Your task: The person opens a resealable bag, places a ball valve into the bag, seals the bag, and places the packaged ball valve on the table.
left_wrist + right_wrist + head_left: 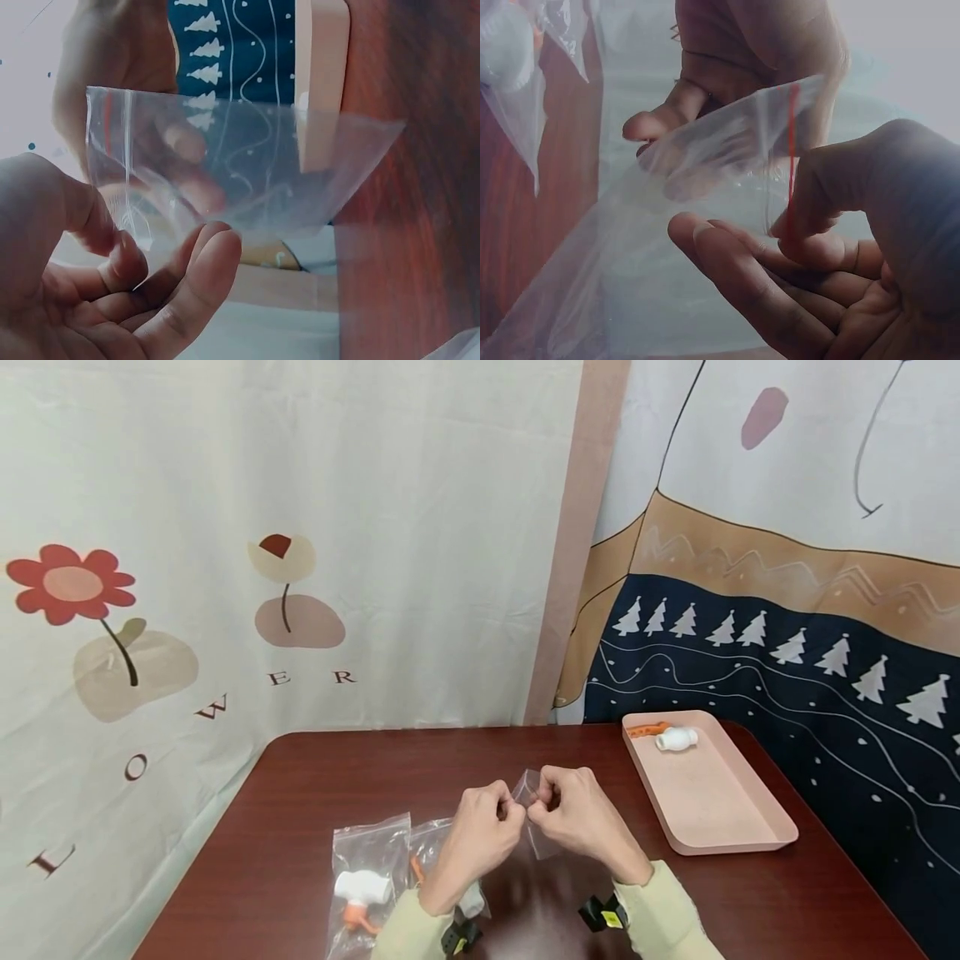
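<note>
A clear zip bag (543, 843) with a red line along its seal is held up over the table between the two hands. My left hand (480, 831) pinches one side of its mouth between thumb and index finger. On the other side my right hand (581, 814) pinches the seal edge, the remaining fingers loosely bent, as the right wrist view shows. Through the film of the bag (247, 142) the background shows, with nothing inside. By my left forearm lies a filled zip bag (382, 841) with a white fitting (362, 887) and an orange piece (358, 917) in it.
A second filled bag (429, 835) lies partly hidden under the left forearm. At the right of the brown table (337, 768) sits a pink tray (720, 793), holding a white fitting (677, 739) and an orange piece (648, 729) at its far end. Printed curtains hang behind.
</note>
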### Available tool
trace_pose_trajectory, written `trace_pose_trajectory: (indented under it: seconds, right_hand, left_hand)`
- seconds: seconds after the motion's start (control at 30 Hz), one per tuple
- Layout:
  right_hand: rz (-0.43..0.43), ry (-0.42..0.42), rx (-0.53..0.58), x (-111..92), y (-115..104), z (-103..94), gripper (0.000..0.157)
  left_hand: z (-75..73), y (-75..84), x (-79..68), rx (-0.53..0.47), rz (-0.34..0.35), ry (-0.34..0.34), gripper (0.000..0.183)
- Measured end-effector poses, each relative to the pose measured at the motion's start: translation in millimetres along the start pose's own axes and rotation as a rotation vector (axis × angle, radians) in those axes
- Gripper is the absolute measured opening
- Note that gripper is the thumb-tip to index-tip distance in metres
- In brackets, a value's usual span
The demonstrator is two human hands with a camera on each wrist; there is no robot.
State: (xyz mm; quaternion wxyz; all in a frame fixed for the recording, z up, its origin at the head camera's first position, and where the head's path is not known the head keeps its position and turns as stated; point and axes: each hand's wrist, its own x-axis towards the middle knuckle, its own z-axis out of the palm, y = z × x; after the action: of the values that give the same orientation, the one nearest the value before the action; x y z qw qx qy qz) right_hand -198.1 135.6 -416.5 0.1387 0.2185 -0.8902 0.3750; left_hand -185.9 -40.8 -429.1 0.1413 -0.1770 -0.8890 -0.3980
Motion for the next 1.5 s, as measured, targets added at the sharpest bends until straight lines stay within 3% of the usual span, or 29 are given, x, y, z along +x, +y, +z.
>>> trace_pose_trajectory:
  seconds: [0.13,0.37,0.6,0.73,0.9,1.1,1.3,1.43,1.5]
  right_hand:
    - [-0.015,0.000,-0.016,0.5,3.7,-5.0,0.029]
    - [-0.030,-0.038,-0.017,0.4,10.3,-14.6,0.032]
    - [-0.039,-0.154,-0.010,-0.1,12.1,-22.8,0.031]
    - [-0.044,-0.216,0.000,-0.6,12.1,-25.4,0.028]
    - [-0.013,-0.237,0.092,-0.4,12.9,-25.0,0.022]
    - [0.026,-0.170,0.110,1.3,12.4,-19.8,0.017]
    - [0.069,-0.119,0.165,3.7,9.1,-10.0,0.020]
    - [0.150,-0.081,0.204,3.9,6.8,-6.0,0.025]
    - [0.183,-0.060,0.224,4.3,6.4,-5.9,0.027]
  left_hand:
    - [-5.2,-2.5,2.8,0.042,-0.009,-0.022,0.023]
    - [-19.5,-9.3,6.5,0.090,-0.083,-0.099,0.026]
    - [-42.5,-19.8,9.8,0.125,0.054,-0.270,0.033]
    - [-52.3,-23.7,10.7,0.117,0.084,-0.311,0.032]
    - [-54.2,-24.6,11.1,0.088,0.145,-0.279,0.023]
    - [-42.9,-21.8,11.5,-0.028,0.211,-0.191,0.020]
    - [-25.5,-14.0,9.7,-0.130,0.104,-0.107,0.025]
    - [-14.9,-10.0,5.7,-0.162,0.035,-0.129,0.039]
    - [-11.7,-8.7,4.1,-0.160,0.038,-0.141,0.045]
